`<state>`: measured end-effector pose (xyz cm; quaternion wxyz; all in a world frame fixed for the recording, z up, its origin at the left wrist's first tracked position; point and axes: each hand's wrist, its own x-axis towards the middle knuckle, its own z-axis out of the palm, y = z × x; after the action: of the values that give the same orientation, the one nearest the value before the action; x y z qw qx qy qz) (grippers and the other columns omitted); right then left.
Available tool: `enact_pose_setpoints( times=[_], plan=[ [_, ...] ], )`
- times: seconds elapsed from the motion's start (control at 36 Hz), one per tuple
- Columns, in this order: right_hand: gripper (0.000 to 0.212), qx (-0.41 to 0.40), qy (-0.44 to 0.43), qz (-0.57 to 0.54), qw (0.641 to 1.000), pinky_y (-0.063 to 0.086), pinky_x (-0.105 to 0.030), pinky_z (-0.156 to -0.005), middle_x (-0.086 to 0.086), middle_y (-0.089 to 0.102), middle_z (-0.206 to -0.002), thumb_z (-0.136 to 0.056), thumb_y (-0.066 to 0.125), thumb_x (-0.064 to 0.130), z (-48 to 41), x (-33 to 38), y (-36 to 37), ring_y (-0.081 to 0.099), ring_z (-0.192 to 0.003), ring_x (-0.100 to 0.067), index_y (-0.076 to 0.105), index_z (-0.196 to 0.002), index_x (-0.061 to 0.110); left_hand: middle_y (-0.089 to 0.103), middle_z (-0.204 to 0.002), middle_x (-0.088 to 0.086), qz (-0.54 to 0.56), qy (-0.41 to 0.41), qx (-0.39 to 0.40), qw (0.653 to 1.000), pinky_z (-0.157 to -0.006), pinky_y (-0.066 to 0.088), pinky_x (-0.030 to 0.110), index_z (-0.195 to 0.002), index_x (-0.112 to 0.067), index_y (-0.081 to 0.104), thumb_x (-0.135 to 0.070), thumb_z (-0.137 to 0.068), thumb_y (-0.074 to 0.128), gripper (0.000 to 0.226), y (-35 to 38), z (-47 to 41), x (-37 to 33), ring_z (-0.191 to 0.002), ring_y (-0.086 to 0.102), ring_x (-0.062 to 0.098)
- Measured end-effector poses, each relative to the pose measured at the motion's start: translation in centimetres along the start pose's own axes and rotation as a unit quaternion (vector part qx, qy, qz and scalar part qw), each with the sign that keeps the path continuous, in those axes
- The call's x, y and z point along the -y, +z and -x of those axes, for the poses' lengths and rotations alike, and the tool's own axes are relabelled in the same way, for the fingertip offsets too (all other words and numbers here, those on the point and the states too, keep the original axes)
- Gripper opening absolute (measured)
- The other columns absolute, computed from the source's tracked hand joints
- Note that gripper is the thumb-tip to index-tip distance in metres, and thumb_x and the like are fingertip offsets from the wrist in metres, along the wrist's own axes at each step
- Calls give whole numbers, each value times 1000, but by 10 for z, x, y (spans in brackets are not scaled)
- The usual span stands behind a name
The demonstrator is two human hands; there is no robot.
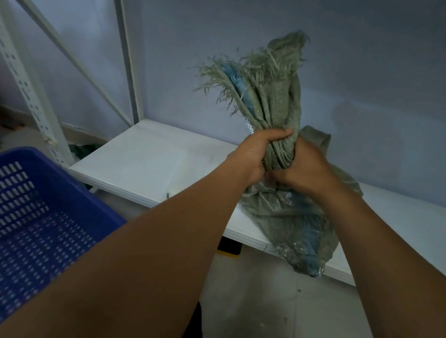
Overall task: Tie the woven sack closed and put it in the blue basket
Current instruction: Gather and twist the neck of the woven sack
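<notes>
woven plastic, dull green with a blue stripe, makes up the sack, and it sits on the white shelf at about one o'clock from me, its bottom corner hanging over the front edge. my left hand and right hand are both closed tight round its gathered neck, touching each other. above my grip the mouth stands up in stiff pleats with a frayed, stringy edge. i judge it light and limp, a bit slick, so the neck is the place to hold; the loose threads may shed or snag. no tie shows yet. the blue basket, hard slotted plastic, waits at eight o'clock
</notes>
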<state>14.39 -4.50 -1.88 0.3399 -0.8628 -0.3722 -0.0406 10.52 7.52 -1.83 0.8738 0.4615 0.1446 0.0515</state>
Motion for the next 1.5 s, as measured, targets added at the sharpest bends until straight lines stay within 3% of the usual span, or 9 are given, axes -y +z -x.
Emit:
enact_pose_setpoints(
  times=[0.33,0.5,0.64,0.81,1.11,1.19,1.28,1.36,1.5],
  plan=[
    [73,41,72,-47,995,57,-40,-90,10,73,-105,-50,78,53,-12,16,15,69,-97,-14,67,-119,32,73,-121,14,-84,21,4,996,-98,56,42,-130,-5,65,-22,-90,74,45,-32,-5,-11,-112,69,29],
    [40,97,134,40,985,55,-32,-75,3,69,-88,-59,78,35,-22,22,25,67,-81,-21,71,-96,23,73,-101,14,38,38,-12,998,-96,54,43,-103,-2,69,-8,-96,62,11,-43,4,-30,-94,69,29],
    [18,107,133,102,980,38,-25,-55,-1,64,-75,-71,75,28,-26,28,32,60,-66,-18,68,-80,15,70,-110,20,130,82,-54,987,-105,49,49,-121,2,62,-13,-99,58,27,-56,3,-38,-103,65,35],
    [17,103,144,137,975,35,-27,-56,0,62,-74,-79,67,31,-24,22,40,56,-64,-17,60,-72,17,61,-135,22,236,120,-118,957,-109,43,60,-137,-10,57,-60,-95,46,67,-85,-1,-34,-124,58,43],
    [10,19,226,102,969,35,-25,-53,1,56,-74,-85,59,24,-23,7,41,51,-62,-16,62,-83,15,59,-140,6,160,-83,-299,937,-112,40,46,-145,-18,48,-70,-94,25,76,-161,-2,37,-129,56,29],
    [12,-5,240,63,969,38,-25,-56,0,61,-79,-85,57,25,-25,3,43,54,-65,-17,64,-84,15,62,-121,10,-35,-132,-312,940,-90,52,39,-145,-8,46,-42,-102,38,55,-175,-3,60,-103,64,28],
    [18,-8,249,29,968,45,-26,-64,-1,64,-86,-87,57,27,-28,0,45,60,-73,-19,69,-93,14,69,-104,16,-339,-195,-299,870,-68,57,33,-121,1,61,-18,-93,64,35,-179,-11,79,-67,61,25],
    [16,-13,255,18,967,49,-27,-70,0,64,-85,-87,58,27,-28,-2,46,62,-78,-21,68,-91,15,72,-95,17,-526,-155,-251,798,-74,64,40,-95,0,63,-18,-86,74,23,-168,-22,92,-75,69,29],
    [9,-13,263,18,964,44,-26,-63,0,61,-78,-84,60,22,-29,-5,46,61,-73,-20,61,-78,16,60,-110,11,-628,-91,-239,735,-81,51,34,-110,-5,57,-32,-91,71,36,-157,-30,114,-101,63,28]
  ],
)
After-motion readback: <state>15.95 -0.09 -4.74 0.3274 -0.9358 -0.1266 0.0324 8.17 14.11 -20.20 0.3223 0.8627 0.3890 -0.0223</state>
